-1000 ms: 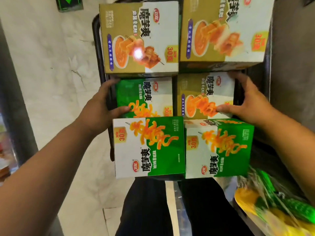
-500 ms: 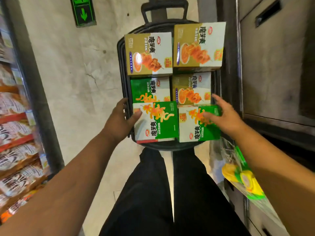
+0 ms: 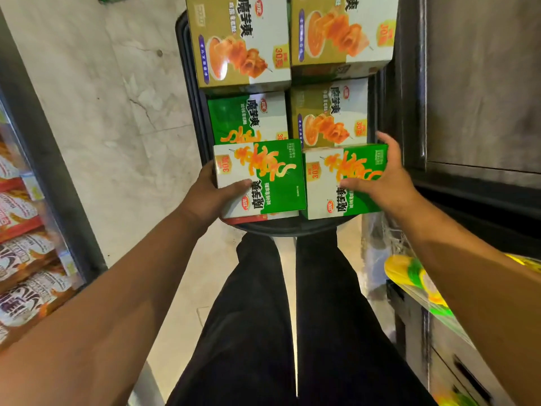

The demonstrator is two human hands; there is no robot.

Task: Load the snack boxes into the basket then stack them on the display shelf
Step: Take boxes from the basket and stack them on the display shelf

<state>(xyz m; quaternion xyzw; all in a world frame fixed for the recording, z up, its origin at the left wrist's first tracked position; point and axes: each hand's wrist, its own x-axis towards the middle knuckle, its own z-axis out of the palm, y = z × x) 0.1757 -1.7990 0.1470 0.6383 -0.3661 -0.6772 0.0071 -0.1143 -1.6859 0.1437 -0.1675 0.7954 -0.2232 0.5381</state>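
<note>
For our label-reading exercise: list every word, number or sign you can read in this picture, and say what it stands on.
"魔芋爽": gold cardboard snack boxes and green cardboard snack boxes in the black plastic basket; upside down on the two nearest green ones.
"30": yellow badge on each box; next character unclear.
Red oval logos, small print, left shelf packets: too blurred.

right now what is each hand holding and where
Left hand: near-left green snack box, left edge. Right hand: near-right green snack box, right edge.

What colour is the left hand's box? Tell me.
The box is green and white; head view.
</note>
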